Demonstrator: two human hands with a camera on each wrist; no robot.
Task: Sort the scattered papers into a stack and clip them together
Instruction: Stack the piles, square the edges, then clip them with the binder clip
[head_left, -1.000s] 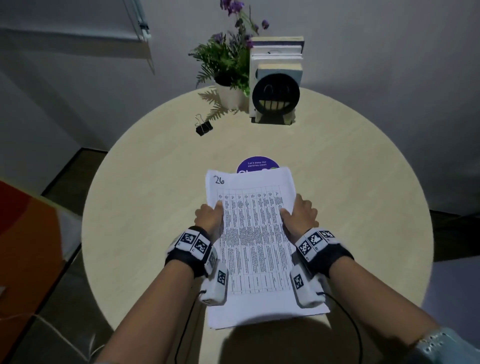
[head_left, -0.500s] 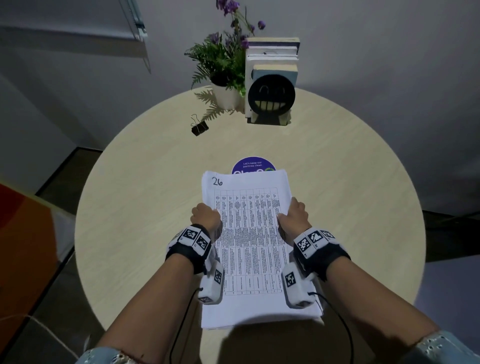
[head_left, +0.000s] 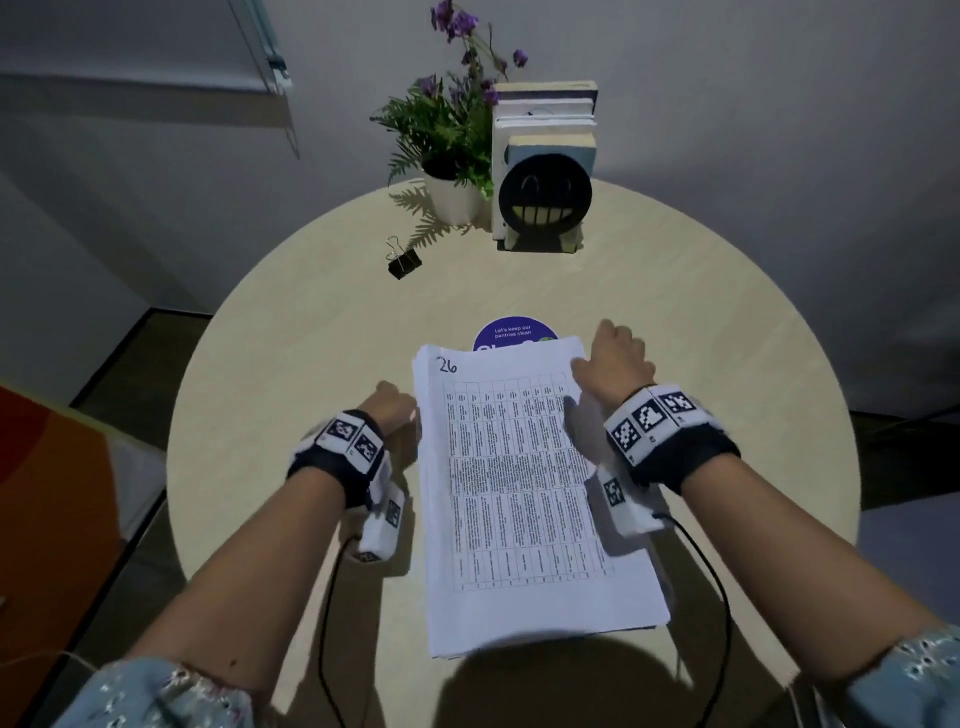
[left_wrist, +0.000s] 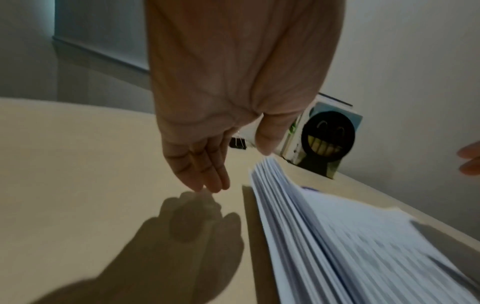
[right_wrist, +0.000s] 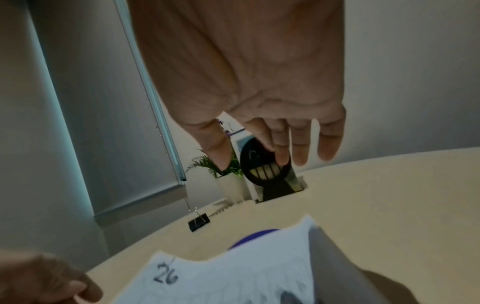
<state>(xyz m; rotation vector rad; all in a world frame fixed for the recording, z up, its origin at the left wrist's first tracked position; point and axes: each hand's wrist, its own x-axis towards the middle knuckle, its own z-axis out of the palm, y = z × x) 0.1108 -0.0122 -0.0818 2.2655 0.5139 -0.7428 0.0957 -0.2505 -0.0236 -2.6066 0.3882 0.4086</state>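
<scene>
- Both hands have let go of the paper stack (head_left: 524, 483): the right hand (head_left: 615, 358) has moved up to the far right corner, and the left hand (head_left: 389, 408) has slid off to the left edge.
- Round, pale wood table (head_left: 701, 322) by a grey wall, with a window blind at the upper left.
- At the far rim stand a potted plant (head_left: 449, 150) and books (head_left: 545, 119) behind a black smiley bookend (head_left: 544, 195).
- Black binder clip (head_left: 402, 259) lies alone, well apart from the stack, which partly covers a purple sticker (head_left: 511, 328).
- Left hand hovers just beside the stack, fingers (left_wrist: 207, 174) loose and straight, holding nothing.
- Right hand hangs over the corner with fingers spread and relaxed, empty.
</scene>
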